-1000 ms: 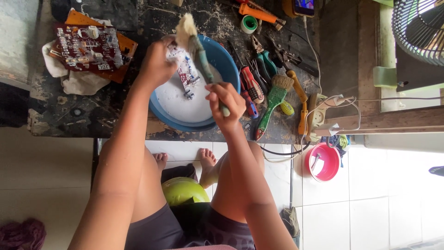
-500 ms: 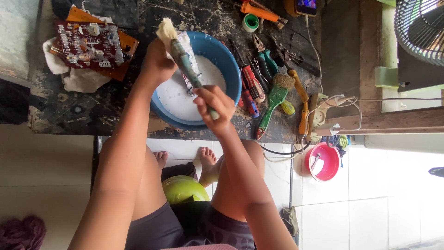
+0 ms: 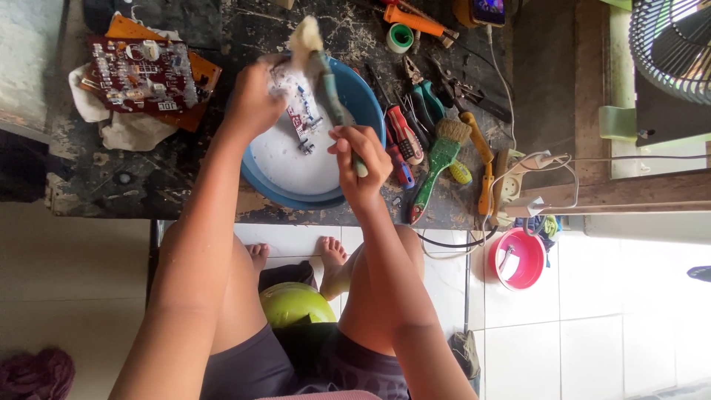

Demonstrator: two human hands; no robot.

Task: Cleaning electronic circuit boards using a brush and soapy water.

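A small circuit board [image 3: 300,111] is held closed in the left hand [image 3: 255,100] over a blue basin [image 3: 363,96] at the surface's near edge, while a brush [image 3: 326,74] is clasped tightly by the right hand [image 3: 363,159].

A dark, scuffed and paint-flecked surface [image 3: 148,185] is carrying everything. A blue basin [image 3: 296,194] is sitting near its front edge, at the middle. To the left, a red circuit board [image 3: 137,74] is lying on an orange board [image 3: 204,74], over a white cloth [image 3: 126,133]. To the right of the basin, red-handled screwdrivers [image 3: 404,137], green-handled pliers [image 3: 428,100], a green-handled brush [image 3: 437,167] and an orange-handled tool [image 3: 481,159] are lying close together. A green tape roll [image 3: 400,37] and an orange cutter [image 3: 415,21] are resting near the far edge. Below the surface, a pink bowl [image 3: 518,259] is standing on the white tiled floor [image 3: 629,311]
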